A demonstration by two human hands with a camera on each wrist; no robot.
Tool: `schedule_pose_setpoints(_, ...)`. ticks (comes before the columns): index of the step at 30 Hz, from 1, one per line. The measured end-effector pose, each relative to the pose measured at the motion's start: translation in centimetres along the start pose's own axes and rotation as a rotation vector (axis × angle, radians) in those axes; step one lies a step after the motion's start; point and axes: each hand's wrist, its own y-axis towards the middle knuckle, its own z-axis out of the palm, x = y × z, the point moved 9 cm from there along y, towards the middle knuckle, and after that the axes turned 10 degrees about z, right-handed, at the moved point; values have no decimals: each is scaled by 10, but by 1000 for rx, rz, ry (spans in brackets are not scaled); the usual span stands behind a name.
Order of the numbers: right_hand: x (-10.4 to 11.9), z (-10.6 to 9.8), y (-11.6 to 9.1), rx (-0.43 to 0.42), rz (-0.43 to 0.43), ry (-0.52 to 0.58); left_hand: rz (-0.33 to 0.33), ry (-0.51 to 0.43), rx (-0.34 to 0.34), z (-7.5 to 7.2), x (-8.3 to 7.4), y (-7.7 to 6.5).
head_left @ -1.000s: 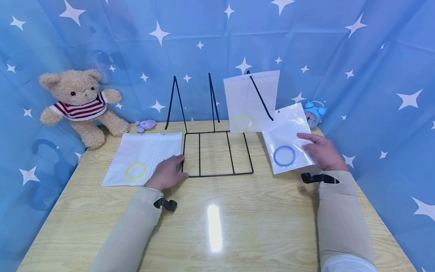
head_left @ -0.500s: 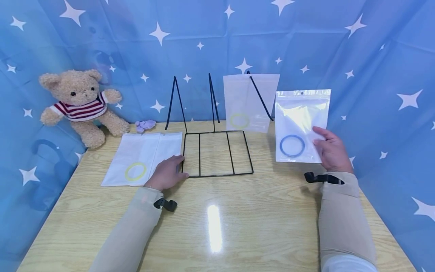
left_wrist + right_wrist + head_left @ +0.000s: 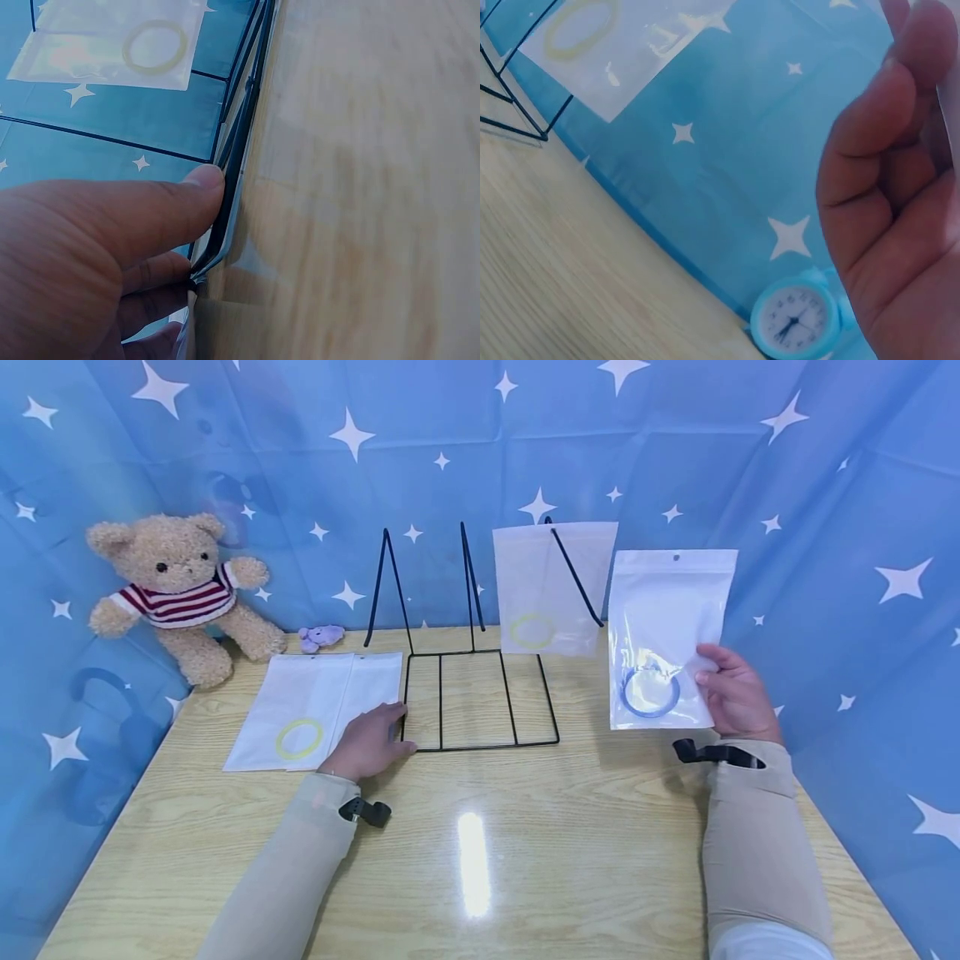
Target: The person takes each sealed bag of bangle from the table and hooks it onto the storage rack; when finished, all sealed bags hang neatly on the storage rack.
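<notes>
My right hand (image 3: 738, 695) pinches the right edge of a white zip bag (image 3: 663, 610), held upright above the table. Through its clear front shows a blue ring (image 3: 626, 696). To its left, a similar bag (image 3: 521, 572) with a yellow ring hangs on the right hook of a black wire display rack (image 3: 480, 747). Around the rack's front left corner, my left hand (image 3: 367, 742) grips the wire; in the left wrist view the thumb (image 3: 202, 180) lies on it, with fingers curled behind.
Two overlapping white bags (image 3: 288, 693) lie left of the rack, a yellow ring showing in one. Farther back are a teddy bear (image 3: 180, 585), a small purple toy (image 3: 322, 637) and a blue alarm clock (image 3: 795, 319). A starry curtain (image 3: 420, 435) surrounds the table.
My right hand has lifted the blue-ring bag from a tilted position to upright, slightly right. The hanging bag swung a little and straightened. My left hand has stayed on the rack.
</notes>
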Motion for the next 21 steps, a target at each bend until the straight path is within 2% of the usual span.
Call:
schedule_pose_setpoints(4,-2,15,0,100,27,-29,0,-5,-2,-1,0,0)
schedule_pose_setpoints(6,-3,21,1,121,45,-48,0,-4,-2,-1,-1,0)
schedule_pose_setpoints(14,-8,31,2,127,73,-215,4,-4,-1,-2,-3,-1)
schedule_pose_setpoints(21,-15,47,6,163,130,-272,-1,-11,1,-1,-2,-1)
